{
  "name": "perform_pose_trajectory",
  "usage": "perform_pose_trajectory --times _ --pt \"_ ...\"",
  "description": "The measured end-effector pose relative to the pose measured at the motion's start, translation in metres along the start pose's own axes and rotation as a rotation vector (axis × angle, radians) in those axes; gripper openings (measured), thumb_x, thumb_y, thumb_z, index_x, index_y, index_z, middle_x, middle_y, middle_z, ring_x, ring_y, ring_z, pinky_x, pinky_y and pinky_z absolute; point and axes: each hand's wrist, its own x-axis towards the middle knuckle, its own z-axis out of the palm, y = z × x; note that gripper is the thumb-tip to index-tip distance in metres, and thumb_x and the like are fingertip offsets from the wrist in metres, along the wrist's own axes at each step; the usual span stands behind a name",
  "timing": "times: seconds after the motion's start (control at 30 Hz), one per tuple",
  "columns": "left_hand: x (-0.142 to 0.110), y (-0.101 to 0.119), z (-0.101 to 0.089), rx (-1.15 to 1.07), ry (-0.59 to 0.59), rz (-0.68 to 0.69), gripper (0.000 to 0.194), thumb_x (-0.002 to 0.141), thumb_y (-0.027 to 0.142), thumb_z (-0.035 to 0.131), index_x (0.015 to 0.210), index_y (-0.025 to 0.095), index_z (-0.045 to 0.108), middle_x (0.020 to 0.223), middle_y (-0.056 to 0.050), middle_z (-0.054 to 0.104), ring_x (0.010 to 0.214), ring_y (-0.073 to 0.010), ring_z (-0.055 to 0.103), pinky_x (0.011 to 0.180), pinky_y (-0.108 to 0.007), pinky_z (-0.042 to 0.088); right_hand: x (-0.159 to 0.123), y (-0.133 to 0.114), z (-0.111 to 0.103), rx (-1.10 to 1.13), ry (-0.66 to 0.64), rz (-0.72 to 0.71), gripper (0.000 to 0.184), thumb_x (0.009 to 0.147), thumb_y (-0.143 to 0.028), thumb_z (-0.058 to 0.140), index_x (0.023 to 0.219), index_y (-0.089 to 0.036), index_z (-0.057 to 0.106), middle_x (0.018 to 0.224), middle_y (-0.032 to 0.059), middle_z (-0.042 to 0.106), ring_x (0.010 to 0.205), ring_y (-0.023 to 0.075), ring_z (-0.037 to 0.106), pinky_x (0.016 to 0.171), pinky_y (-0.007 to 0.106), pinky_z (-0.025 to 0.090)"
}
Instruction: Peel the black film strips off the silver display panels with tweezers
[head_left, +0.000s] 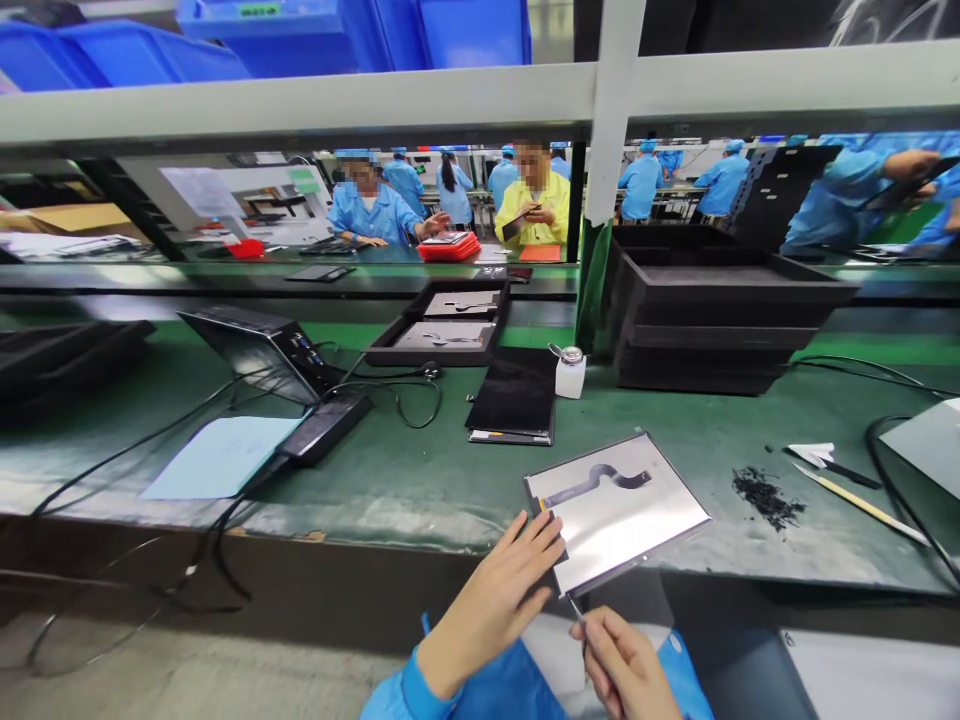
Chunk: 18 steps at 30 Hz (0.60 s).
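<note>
A display panel (615, 520) with a silvery back and a dark flex cable (604, 482) lies at an angle near the table's front edge. My left hand (504, 570) rests on the panel's left edge, fingers stretched out. Below the near corner, my right hand (621, 658) is closed around a thin pointed metal tool (575, 606), whose tip meets that corner; its exact kind is hard to make out. Farther back, a stack of dark panels (513, 392) stands beside a small white dispenser bottle (571, 375).
Black trays (720, 320) are stacked at the back right. A black tray (442, 330) holds two panels. Right of the panel are black scraps (768, 497) and a yellow-handled knife (859, 503). Left stand a monitor-like device (259, 350), cables and a blue sheet (225, 457). Several people work beyond.
</note>
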Motion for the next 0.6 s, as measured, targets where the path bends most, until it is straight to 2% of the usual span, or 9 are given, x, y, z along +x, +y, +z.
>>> perform_pose_trajectory --times 0.17,0.47,0.6 --pt "0.003 -0.006 0.011 0.037 0.06 0.048 0.048 0.096 0.008 0.054 0.143 0.015 0.045 0.145 -0.015 0.055 0.144 -0.024 0.037 0.116 -0.047 0.038 0.0 -0.001 -0.002 0.023 -0.027 0.027 0.066 0.068 -0.083 0.065 0.076 -0.018 0.057 0.04 -0.0138 0.031 0.034 0.0022 0.015 0.034 0.017 0.011" --pt "0.002 -0.006 0.015 0.021 0.079 0.039 0.044 0.098 0.013 0.056 0.141 0.016 0.048 0.142 -0.015 0.058 0.141 -0.0246 0.043 0.116 -0.046 0.04 -0.004 -0.007 -0.004 0.097 -0.043 0.104 0.066 0.061 -0.08 0.074 0.076 -0.017 0.059 0.042 -0.0146 0.03 0.035 -0.0001 0.01 0.036 0.017 0.005" --pt "0.001 -0.008 0.016 0.01 0.083 0.04 0.041 0.098 0.014 0.055 0.139 0.015 0.049 0.141 -0.015 0.059 0.141 -0.0242 0.041 0.116 -0.045 0.04 -0.005 -0.012 -0.008 0.114 -0.023 0.056 0.065 0.063 -0.08 0.072 0.074 -0.017 0.058 0.042 -0.0152 0.027 0.036 0.0001 0.008 0.036 0.017 0.007"
